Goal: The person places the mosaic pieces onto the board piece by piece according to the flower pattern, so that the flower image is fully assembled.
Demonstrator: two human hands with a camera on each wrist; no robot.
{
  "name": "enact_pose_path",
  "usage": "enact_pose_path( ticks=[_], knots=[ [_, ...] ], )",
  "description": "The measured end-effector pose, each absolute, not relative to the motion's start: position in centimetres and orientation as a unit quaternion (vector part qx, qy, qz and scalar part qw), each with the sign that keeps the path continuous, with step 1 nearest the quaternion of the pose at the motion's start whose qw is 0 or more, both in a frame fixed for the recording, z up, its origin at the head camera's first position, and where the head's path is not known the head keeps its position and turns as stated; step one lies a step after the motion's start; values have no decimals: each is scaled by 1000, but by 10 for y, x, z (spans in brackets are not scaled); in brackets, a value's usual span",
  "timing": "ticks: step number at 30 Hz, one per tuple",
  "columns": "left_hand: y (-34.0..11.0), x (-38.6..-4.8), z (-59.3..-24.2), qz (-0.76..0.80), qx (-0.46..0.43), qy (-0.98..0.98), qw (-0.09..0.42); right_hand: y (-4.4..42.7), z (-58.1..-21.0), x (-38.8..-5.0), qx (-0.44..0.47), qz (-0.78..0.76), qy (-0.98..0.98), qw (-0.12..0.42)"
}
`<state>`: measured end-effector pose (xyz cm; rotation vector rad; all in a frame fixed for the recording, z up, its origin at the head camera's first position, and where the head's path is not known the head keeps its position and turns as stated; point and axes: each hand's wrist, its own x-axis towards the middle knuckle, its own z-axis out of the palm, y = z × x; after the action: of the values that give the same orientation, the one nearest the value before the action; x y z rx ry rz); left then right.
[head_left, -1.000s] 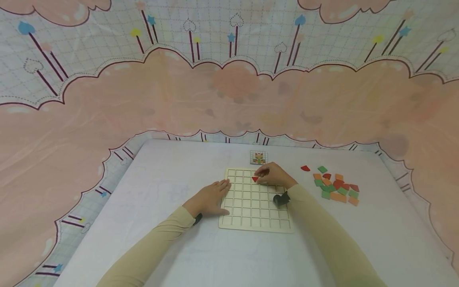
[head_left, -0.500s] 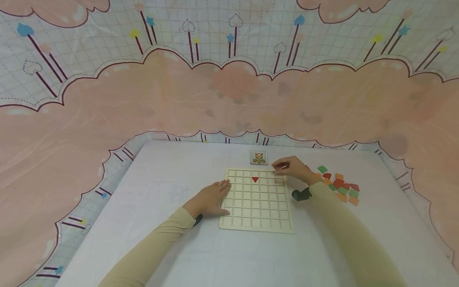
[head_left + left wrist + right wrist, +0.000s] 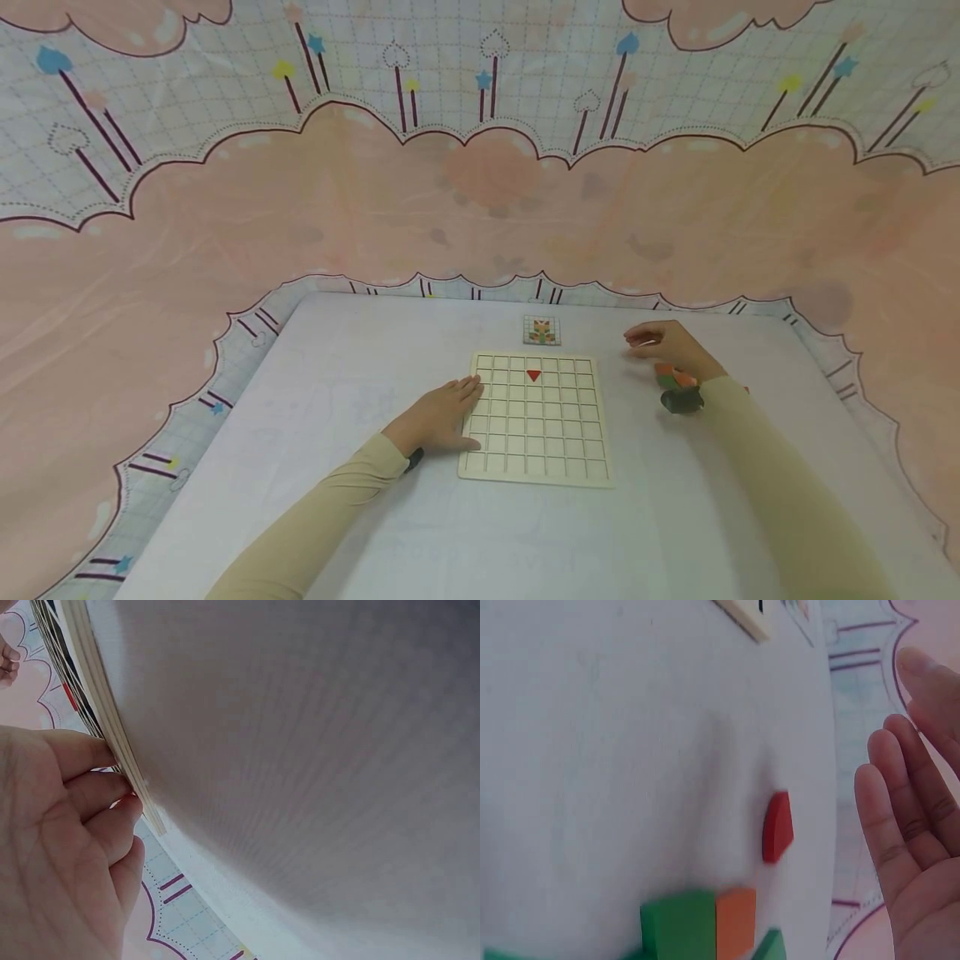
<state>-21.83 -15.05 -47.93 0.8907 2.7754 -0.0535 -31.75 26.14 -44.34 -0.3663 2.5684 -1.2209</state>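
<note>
A pale wooden grid board (image 3: 555, 433) lies on the white table, with a red triangle (image 3: 533, 376) set in its top row. My left hand (image 3: 438, 414) rests on the board's left edge, fingers extended; the left wrist view shows its fingertips at the board's side (image 3: 112, 720). Over the table to the board's right hovers my right hand (image 3: 671, 346), loosely bent and holding nothing. Beneath it, in the right wrist view, lie a red curved-edge piece (image 3: 778, 827), a green piece (image 3: 682, 926) and an orange piece (image 3: 736, 922).
A small pattern card (image 3: 542, 330) lies just behind the board. Several coloured pieces (image 3: 666, 375) are scattered at the right, mostly hidden by my right hand and sleeve. A patterned peach cloth (image 3: 480, 217) hangs beyond the table's back edge.
My right hand has left the red triangle in the board's top row and moved right, over the loose pieces. My left hand has stayed at the board's edge.
</note>
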Motion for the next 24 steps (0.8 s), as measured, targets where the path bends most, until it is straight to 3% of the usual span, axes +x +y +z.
enact_pose_path(
  ticks=[12, 24],
  knots=[
    [-151, -219, -480, -13, 308, 945, 112, 306, -450, -311, -80, -396, 902, 153],
    [-152, -220, -481, -22, 308, 944, 116, 291, -465, -318, -48, -401, 902, 152]
  ],
)
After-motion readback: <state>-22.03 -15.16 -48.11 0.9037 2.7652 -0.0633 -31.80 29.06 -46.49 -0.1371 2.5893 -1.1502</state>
